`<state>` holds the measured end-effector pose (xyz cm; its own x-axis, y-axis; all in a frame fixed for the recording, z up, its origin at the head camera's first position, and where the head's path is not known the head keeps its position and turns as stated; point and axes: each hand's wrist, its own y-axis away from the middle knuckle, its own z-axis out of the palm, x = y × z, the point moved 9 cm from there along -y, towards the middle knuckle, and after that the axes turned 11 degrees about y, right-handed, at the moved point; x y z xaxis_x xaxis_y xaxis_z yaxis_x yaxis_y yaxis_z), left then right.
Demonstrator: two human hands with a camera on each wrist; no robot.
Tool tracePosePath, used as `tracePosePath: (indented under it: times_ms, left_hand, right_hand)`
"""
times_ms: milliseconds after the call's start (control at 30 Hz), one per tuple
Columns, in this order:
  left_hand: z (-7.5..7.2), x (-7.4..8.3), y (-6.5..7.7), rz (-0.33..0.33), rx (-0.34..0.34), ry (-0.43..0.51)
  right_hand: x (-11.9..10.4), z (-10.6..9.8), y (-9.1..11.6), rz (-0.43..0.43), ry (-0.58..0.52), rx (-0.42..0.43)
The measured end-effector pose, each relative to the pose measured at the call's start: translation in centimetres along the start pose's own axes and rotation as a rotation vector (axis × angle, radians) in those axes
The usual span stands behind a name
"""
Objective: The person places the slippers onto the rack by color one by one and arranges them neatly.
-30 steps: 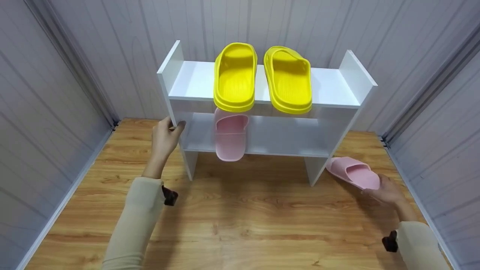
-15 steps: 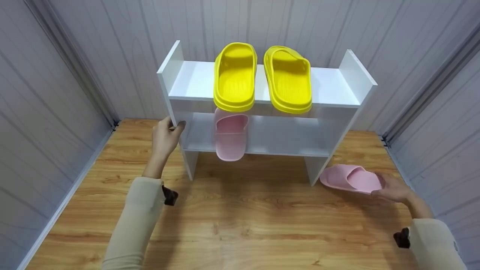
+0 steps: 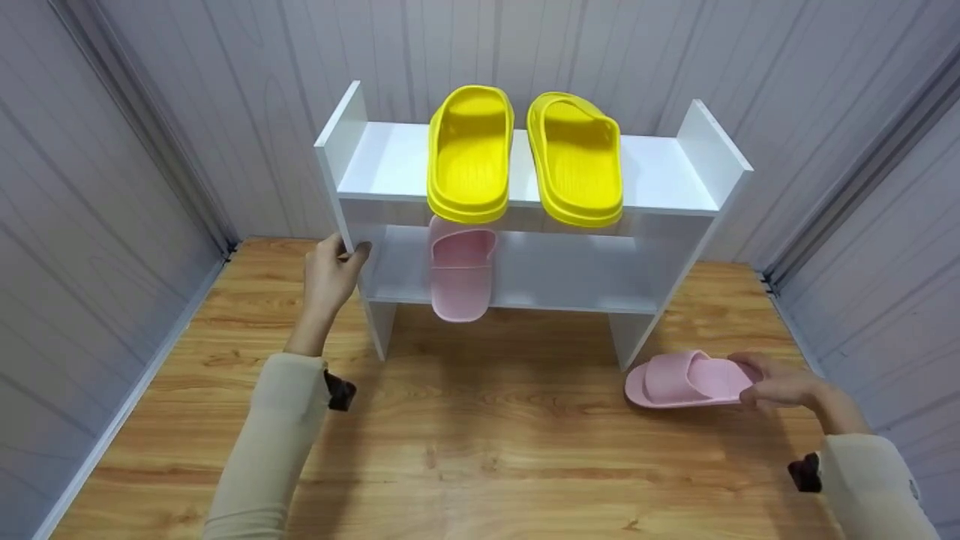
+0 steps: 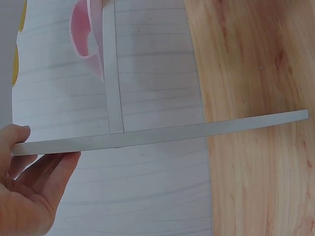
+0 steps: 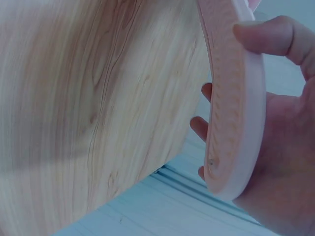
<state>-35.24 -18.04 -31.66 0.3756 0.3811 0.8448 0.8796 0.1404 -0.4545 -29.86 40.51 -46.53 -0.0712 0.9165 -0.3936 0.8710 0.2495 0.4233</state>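
Note:
My left hand (image 3: 332, 274) grips the left side panel of a white shoe rack (image 3: 405, 169), thumb on one face and fingers on the other in the left wrist view. At the right, my right hand (image 3: 780, 382) holds a pink slipper (image 3: 667, 379) by its heel end, the toe pointing left near the rack's right foot. In the right wrist view the thumb lies along the slipper's edge and the patterned sole (image 5: 229, 113) shows, with fingertips beyond it. Another pink slipper (image 3: 461, 292) lies on the middle shelf, its toe partly hidden under the top shelf.
A pair of yellow slippers, the left one (image 3: 471, 172) and the right one (image 3: 583, 169), sits on the top shelf, heels over its front edge. Panelled walls (image 3: 877, 300) close in the wooden floor (image 3: 487, 450) at the back and both sides.
My right hand has turned the held pink slipper so its toe points left, and brought it lower and nearer in the head view. My left hand stays on the rack's panel.

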Motion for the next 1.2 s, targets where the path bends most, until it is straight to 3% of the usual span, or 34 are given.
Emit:
tracePosePath:
  times_ms: [200,633,800,1067,1200]
  left_hand:
    - [0.0,0.1,0.0,-0.001,-0.002,-0.003]
    - [-0.1,0.1,0.0,0.009,0.003,-0.026]
    - [0.0,0.2,0.1,0.016,0.001,-0.024]
    - [-0.1,0.0,0.0,-0.004,0.005,-0.025]
    - [0.0,0.0,0.0,-0.007,-0.005,-0.003]
  right_hand:
    - [-1.9,1.4,-0.5,-0.113,-0.181,-0.125]
    - [-7.8,3.2,-1.4,-0.330,-0.209,-0.115]
    - [-10.4,3.7,-1.6,-0.403,-0.141,-0.068]
    - [-13.7,3.5,-1.8,-0.466,0.012,0.086]
    - [-15.0,3.1,-1.6,-0.502,0.034,0.151]
